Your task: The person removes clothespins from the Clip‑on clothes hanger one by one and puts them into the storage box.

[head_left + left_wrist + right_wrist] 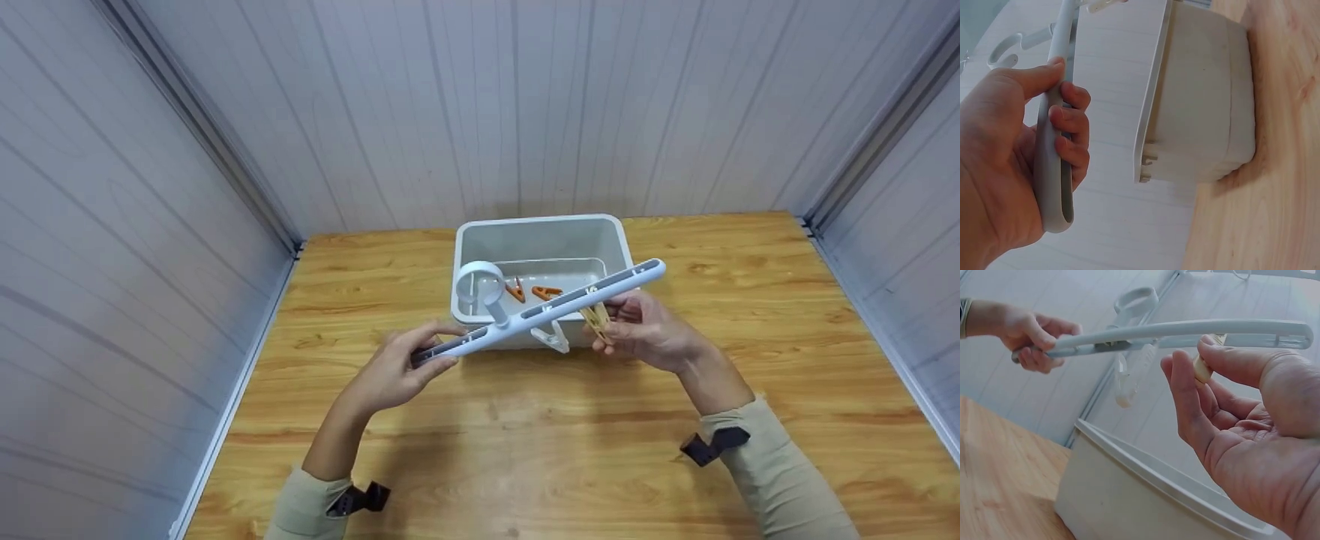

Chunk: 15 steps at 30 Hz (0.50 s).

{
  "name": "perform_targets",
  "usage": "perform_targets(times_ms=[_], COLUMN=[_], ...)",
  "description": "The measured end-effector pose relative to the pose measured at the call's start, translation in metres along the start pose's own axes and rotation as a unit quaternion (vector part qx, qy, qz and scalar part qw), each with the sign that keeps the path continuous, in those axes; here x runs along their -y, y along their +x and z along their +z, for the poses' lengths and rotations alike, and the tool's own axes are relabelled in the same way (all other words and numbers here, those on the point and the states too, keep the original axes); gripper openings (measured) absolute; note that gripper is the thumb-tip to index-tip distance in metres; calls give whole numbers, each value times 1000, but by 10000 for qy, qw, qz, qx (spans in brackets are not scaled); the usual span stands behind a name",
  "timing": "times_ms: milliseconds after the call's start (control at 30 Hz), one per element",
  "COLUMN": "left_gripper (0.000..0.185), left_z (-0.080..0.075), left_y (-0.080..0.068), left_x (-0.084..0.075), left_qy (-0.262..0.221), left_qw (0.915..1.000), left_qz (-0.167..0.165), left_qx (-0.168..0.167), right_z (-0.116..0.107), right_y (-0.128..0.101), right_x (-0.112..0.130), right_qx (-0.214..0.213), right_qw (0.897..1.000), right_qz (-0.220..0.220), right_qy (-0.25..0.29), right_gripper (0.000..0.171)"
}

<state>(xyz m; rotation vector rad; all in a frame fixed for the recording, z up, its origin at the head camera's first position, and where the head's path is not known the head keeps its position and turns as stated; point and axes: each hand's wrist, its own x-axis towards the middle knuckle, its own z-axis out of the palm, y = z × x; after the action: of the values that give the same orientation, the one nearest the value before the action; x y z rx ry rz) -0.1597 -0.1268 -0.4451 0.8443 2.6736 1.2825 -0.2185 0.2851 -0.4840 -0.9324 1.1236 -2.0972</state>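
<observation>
A long white plastic hanger bar [540,311] with a round hook [481,284] is held level above the near rim of a white plastic bin [540,229]. My left hand [397,367] grips the bar's left end [1053,169], thumb on top and fingers curled under. My right hand [645,330] pinches a tan clothespin [598,320] that hangs from the bar near its right end; the clothespin [1203,368] sits between thumb and fingers. A white clip [551,337] hangs from the bar's middle. Two orange clothespins [546,292] lie in the bin.
The bin stands on a wooden table [525,450] at the middle back, close to the grey panelled wall [480,112]. Panel walls close in the table on the left and right. Bare table surface lies between me and the bin.
</observation>
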Motion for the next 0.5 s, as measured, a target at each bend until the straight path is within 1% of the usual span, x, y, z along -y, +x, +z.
perform_targets(times_ms=[200,367,500], left_gripper=[29,29,29], left_z=[0,-2,-6], left_y=[-1,-1,-2], left_x=[0,4,5], left_qy=[-396,-607,-668], left_qw=[9991,9975,9966], left_qz=[-136,-190,-272], left_qx=[115,309,406], right_z=[6,7,7], right_y=[0,-1,-2], right_x=[1,3,4], right_qx=[-14,-3,-94], right_qw=[10000,9997,9988], right_qz=[-54,-35,113], right_qy=[-26,-260,-459], right_gripper=[37,34,31])
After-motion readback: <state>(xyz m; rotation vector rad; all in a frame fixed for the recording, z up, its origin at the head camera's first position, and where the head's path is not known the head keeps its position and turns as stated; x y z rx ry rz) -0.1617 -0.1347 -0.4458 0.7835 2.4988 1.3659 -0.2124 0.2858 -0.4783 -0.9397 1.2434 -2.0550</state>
